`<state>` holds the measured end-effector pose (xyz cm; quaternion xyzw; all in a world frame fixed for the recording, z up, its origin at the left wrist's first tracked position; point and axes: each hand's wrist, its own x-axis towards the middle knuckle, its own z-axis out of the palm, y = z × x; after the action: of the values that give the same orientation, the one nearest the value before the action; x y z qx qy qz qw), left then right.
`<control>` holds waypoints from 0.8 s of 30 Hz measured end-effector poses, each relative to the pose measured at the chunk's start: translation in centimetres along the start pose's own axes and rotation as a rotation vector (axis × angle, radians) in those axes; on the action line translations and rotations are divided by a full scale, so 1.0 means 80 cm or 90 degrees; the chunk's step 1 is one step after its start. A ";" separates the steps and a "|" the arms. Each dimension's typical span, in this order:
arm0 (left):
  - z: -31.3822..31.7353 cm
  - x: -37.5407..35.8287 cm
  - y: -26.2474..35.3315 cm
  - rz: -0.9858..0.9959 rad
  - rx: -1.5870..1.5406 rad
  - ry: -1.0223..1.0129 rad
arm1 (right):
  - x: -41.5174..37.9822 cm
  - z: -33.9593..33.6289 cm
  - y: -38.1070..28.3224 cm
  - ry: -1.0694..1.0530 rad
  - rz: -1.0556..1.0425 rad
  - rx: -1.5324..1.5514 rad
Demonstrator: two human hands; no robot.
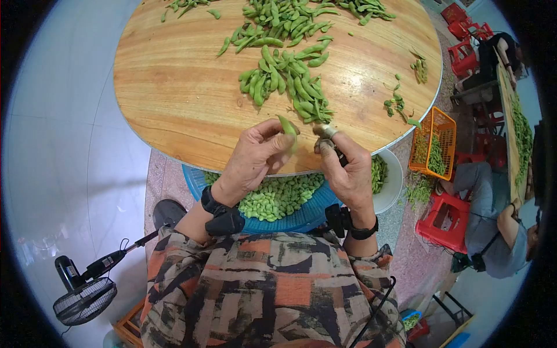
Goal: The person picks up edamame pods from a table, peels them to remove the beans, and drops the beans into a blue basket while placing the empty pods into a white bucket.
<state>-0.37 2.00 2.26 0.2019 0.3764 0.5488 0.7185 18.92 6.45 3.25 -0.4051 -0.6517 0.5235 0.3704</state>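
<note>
My left hand (255, 153) is closed, with a green edamame pod (287, 126) pinched between thumb and fingers and standing up tilted. To its right, my right hand (353, 165) has its fingers curled in over the table edge. A shiny greyish piece (326, 131) shows at its fingertips, and something dark lies within the fingers; I cannot make out what they are. Just beyond both hands, a heap of unshelled pods (284, 75) lies on the round wooden table (180, 93). Below my hands, shelled green beans (278, 197) fill part of a blue basin (278, 225).
A white bucket (397, 180) with pods or husks stands right of the basin. Beyond it are an orange crate (452, 136) and a red stool (444, 220). Other people sit at another table (506, 98) on the right. A fan (86, 301) stands at lower left.
</note>
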 end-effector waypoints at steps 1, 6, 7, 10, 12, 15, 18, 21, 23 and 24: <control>-0.002 0.002 -0.002 0.000 0.000 0.003 | -0.003 0.002 0.000 -0.002 0.001 0.002; -0.001 0.008 -0.019 0.041 0.000 0.031 | -0.012 0.011 0.000 -0.131 0.169 0.154; 0.002 0.008 -0.020 0.041 0.000 0.031 | -0.012 0.013 0.000 -0.134 0.185 0.173; 0.007 0.008 -0.022 0.125 0.088 0.049 | -0.012 0.014 0.001 -0.132 0.168 0.162; 0.000 0.009 -0.026 0.148 0.128 0.051 | -0.010 0.013 0.005 -0.129 0.094 0.088; -0.009 0.007 -0.021 0.029 -0.002 -0.029 | -0.007 0.004 0.007 -0.175 0.078 0.094; -0.003 0.003 -0.014 -0.080 -0.095 -0.061 | -0.005 -0.005 0.009 -0.254 0.187 0.232; -0.005 0.005 -0.022 -0.005 -0.074 -0.034 | -0.009 0.003 0.007 -0.234 0.223 0.279; 0.002 0.004 -0.022 0.049 0.005 0.000 | -0.013 0.006 0.002 -0.184 0.206 0.265; 0.004 0.004 -0.022 0.101 0.083 0.034 | -0.014 0.005 -0.004 -0.192 0.227 0.281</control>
<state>1.02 1.78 1.15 0.2629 0.4130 0.5837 0.6477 18.95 5.25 3.41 -0.3409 -0.4887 0.7628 0.2511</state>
